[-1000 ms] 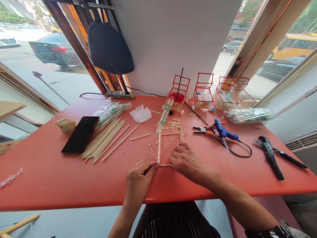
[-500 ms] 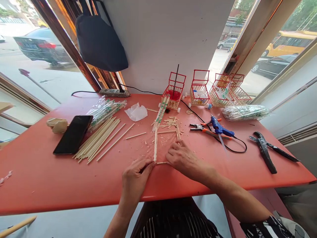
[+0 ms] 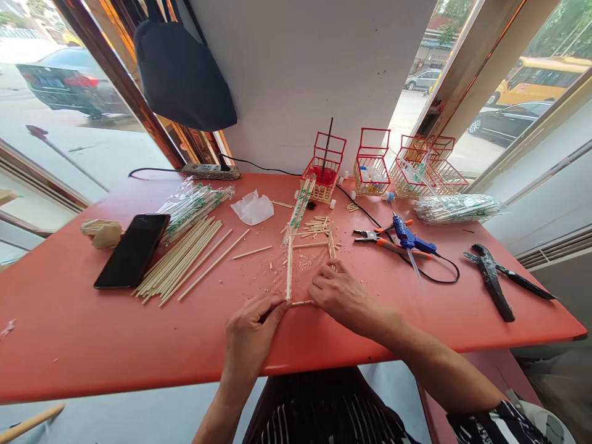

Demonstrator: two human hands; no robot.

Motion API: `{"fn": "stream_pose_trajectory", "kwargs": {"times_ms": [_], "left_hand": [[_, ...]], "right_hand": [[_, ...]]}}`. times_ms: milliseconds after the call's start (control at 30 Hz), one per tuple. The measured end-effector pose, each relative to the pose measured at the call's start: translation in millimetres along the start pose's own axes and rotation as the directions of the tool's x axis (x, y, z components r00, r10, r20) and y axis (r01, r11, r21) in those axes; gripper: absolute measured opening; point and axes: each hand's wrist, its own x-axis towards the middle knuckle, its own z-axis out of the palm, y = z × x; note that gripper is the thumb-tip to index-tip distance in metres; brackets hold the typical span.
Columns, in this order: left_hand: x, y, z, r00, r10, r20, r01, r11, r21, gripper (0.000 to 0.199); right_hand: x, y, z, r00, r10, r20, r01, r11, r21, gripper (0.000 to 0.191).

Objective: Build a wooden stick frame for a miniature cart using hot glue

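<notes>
A small frame of wooden sticks (image 3: 289,271) lies on the red table in front of me. My left hand (image 3: 253,324) pinches its near left corner between thumb and fingers. On the near right side, my right hand (image 3: 335,290) is closed over the frame, its fingers hiding that corner and part of the right side. A short stick (image 3: 302,303) runs between the two hands as the near edge. Beyond the frame are short cut stick pieces (image 3: 318,226) and crumbs. Wrapped chopsticks (image 3: 303,200) lie at its far left corner.
Loose chopsticks (image 3: 182,259), a black phone (image 3: 132,251) and a white tissue (image 3: 252,208) lie left. To the right are pliers (image 3: 391,243), a blue glue gun (image 3: 411,237) and black-handled cutters (image 3: 494,283). Stick carts with red rims (image 3: 372,166) stand along the back.
The view has shifted very slightly. Both hands keep their places on the stick frame, with no other visible change.
</notes>
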Motion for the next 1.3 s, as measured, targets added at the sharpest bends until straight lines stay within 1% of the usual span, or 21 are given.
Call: {"fn": "stream_pose_trajectory", "kwargs": {"times_ms": [167,367,800,1033,1300], "left_hand": [[-0.3,-1.5,0.0,1.000,0.010,-0.004,-0.010,1.000,-0.003,0.022],[-0.6,-1.9,-0.1,1.000,-0.012,-0.004,0.012,1.000,-0.002,0.023],[-0.7,-3.0,0.9,1.000,-0.013,-0.001,0.013,1.000,-0.026,0.022],[-1.1,-3.5,0.6,1.000,-0.006,0.002,0.006,1.000,-0.023,0.019],[-1.5,-6.3,1.3,1.000,-0.014,0.010,0.014,1.000,-0.028,0.019]], "right_hand": [[0.6,0.0,0.3,1.000,0.004,0.005,-0.004,1.000,0.000,0.019],[0.1,-0.4,-0.1,1.000,0.006,0.003,-0.006,1.000,0.009,0.020],[-0.2,-0.4,-2.3,1.000,0.008,0.027,-0.007,1.000,-0.019,0.021],[-1.5,-0.7,-3.5,1.000,0.012,0.026,-0.012,1.000,-0.006,0.016],[-1.2,1.9,4.9,1.000,-0.012,-0.011,0.012,1.000,-0.016,0.015]]}}
